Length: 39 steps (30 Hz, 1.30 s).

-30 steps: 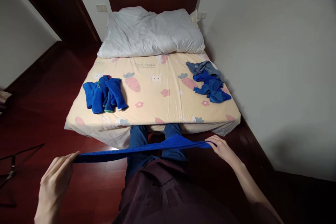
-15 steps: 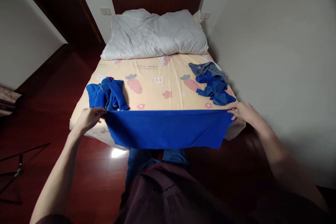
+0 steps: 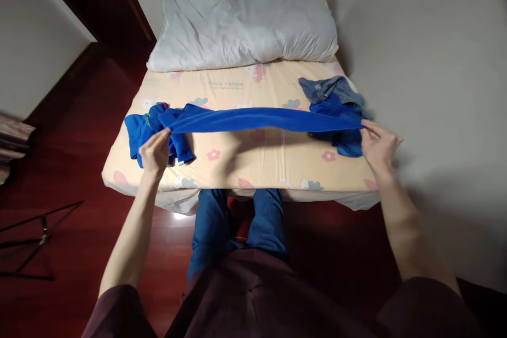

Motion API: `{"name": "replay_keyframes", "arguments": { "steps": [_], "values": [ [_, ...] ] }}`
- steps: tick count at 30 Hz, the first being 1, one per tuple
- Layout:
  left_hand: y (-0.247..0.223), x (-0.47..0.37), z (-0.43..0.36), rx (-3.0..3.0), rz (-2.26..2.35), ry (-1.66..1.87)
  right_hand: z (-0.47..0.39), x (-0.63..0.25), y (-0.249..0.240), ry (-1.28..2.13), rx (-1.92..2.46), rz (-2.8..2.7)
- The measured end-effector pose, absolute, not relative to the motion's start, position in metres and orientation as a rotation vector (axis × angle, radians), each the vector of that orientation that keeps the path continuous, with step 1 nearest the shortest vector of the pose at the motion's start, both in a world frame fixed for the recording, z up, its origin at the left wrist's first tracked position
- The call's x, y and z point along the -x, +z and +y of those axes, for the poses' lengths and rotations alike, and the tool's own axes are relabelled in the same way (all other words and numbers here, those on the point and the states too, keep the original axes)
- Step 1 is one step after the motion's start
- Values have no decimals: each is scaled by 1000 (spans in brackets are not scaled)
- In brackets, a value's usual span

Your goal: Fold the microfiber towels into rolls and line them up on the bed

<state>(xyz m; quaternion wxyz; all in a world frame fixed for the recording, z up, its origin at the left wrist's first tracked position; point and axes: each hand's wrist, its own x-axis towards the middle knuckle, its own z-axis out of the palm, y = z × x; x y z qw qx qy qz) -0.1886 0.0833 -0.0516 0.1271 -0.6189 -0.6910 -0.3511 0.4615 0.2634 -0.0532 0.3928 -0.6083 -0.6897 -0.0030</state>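
**Even pull, flat cloth**

Our left hand pinches one end of the blue cloth, stretched above the bed; our right hand has its fingers pinching the other. We best pull evenly, corners level.

- There's room to pass over the near part of the bed, between the left clothes pile and right clothes pile.
- The raised blue cloth bars the way farther in.
- A bulky quilt fills the far end.
- The wall hems the right side.
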Motion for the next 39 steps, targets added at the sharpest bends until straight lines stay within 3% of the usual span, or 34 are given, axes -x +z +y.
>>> {"name": "replay_keyframes", "arguments": {
  "steps": [6, 10, 18, 23, 30, 34, 39],
  "values": [
    [-197, 179, 52, 2268, -2335, -626, 251, -472, -166, 173, 1578, -2001],
    [-246, 175, 29, 2269, -2474, -415, 233, -481, -223, 307, 1652, -2054],
    [-235, 172, -15, 2166, -2396, -209, 172, -501, -254, 310, 1678, -2040],
    [-213, 164, 19, 2378, -2205, -283, 161, -489, -242, 203, 1742, -2160],
    [-223, 175, 120, 2320, -2145, -157, 277, -458, -229, 173, 1836, -2380],
    [-235, 208, 120, 2248, -2114, 69, 356, -467, -246, 333, 1942, -2494],
    [-233, 212, 112, 2115, -2178, 148, 425, -499, -270, 371, 2175, -2214]
  ]
}}
